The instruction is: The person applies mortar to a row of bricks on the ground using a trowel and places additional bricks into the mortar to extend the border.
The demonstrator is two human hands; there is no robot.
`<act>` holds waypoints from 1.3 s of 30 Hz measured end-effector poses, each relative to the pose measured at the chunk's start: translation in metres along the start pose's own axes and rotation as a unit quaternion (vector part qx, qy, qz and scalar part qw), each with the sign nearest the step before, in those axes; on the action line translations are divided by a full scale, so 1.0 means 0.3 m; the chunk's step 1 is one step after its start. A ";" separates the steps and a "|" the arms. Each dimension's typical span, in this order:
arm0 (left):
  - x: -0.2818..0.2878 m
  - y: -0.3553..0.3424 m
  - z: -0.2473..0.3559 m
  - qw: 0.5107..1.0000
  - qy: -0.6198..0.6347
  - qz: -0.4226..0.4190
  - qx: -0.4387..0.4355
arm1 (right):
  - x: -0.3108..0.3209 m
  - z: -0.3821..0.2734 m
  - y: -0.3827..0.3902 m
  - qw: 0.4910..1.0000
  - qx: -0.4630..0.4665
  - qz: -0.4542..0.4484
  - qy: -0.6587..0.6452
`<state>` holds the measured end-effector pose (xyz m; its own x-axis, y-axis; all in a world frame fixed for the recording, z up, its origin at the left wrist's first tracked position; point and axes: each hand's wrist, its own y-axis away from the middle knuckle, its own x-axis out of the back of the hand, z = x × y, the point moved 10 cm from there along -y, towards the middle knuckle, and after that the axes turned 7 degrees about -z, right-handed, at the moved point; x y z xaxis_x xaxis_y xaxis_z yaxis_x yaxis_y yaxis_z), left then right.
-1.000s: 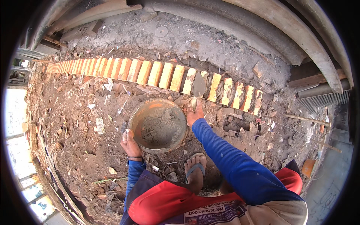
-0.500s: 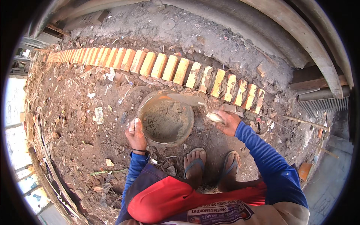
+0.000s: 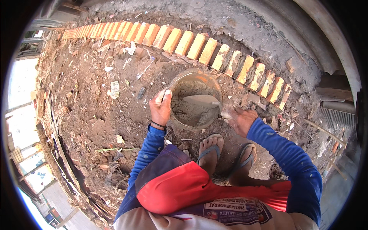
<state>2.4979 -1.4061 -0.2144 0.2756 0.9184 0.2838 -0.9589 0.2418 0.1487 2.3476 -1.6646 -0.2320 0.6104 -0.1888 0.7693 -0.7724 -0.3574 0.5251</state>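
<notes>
Wet grey mortar point(image 3: 184, 109) fills the lower part of a round bucket point(image 3: 211, 79) on the soil in front of my feet. My left hand point(image 3: 160, 107) is closed on the bucket's left rim, thumb on top. At the bucket's right side, my right hand point(image 3: 241, 119) is wrapped round the handle of a trowel point(image 3: 202, 100). The trowel's pointed blade lies inside the bucket, over the mortar and pointing left. Most of the handle is hidden by my fingers.
Beyond the bucket a curved row of orange bricks point(image 3: 196, 46) runs from far left to right, with mortar between those at the right end. A taut string point(image 3: 303, 128) follows it. Wooden strips point(image 3: 324, 133) stand at the right; long planks point(image 3: 57, 153) lie left.
The trowel has gone from above the bucket's far rim down into the bucket, its blade now over the mortar. The left hand still grips the rim. The whole view has shifted.
</notes>
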 end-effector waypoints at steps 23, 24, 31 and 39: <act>0.026 0.077 0.039 0.995 -0.018 0.086 -0.037 | -0.057 -0.138 0.009 0.997 0.034 0.002 -0.069; 0.030 0.091 0.046 0.994 -0.056 0.085 -0.032 | -0.053 -0.137 0.003 0.995 0.042 0.022 -0.084; -0.022 0.121 0.081 0.998 -0.014 0.045 -0.044 | -0.003 -0.038 -0.053 0.995 0.041 0.016 -0.088; -0.034 0.119 0.076 0.996 0.010 0.066 -0.062 | -0.084 -0.092 -0.119 0.996 0.020 -0.074 -0.048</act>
<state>2.4624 -1.4140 -0.1903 0.1465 0.9503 0.2746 -0.9880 0.1541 -0.0063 2.3549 -1.6218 -0.2601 0.7329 -0.2174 0.6447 -0.6657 -0.4246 0.6136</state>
